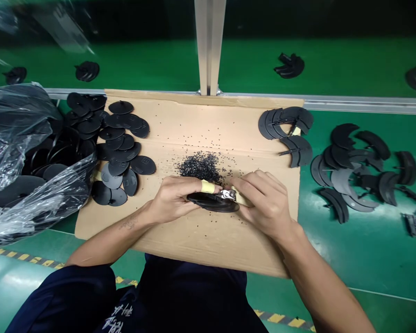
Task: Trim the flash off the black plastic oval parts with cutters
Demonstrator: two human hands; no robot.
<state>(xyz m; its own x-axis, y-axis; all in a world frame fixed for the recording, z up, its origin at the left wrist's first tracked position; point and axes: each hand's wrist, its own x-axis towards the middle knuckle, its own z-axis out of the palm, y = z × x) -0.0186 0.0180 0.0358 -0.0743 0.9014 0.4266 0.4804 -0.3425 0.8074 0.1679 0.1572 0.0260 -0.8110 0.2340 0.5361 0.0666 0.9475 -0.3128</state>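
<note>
My left hand (176, 196) is closed on a thin black plastic disc (215, 203), held roughly edge-on above the cardboard. Yellow tape is wrapped around one of its fingers. My right hand (265, 201) grips a small pair of metal nippers (226, 194), whose jaws are at the upper edge of the disc. The nippers' handles are mostly hidden by my fingers. Just beyond both hands lies a pile of tiny black plastic bits (201, 166), with more scattered around it.
The cardboard sheet (180, 236) lies under my hands. Loose black discs (119, 155) lie at its left, beside a clear plastic bag (38, 199) of discs. Curved black parts (291, 125) sit at the right, with more (353, 175) on the green surface. A metal post (210, 46) stands behind.
</note>
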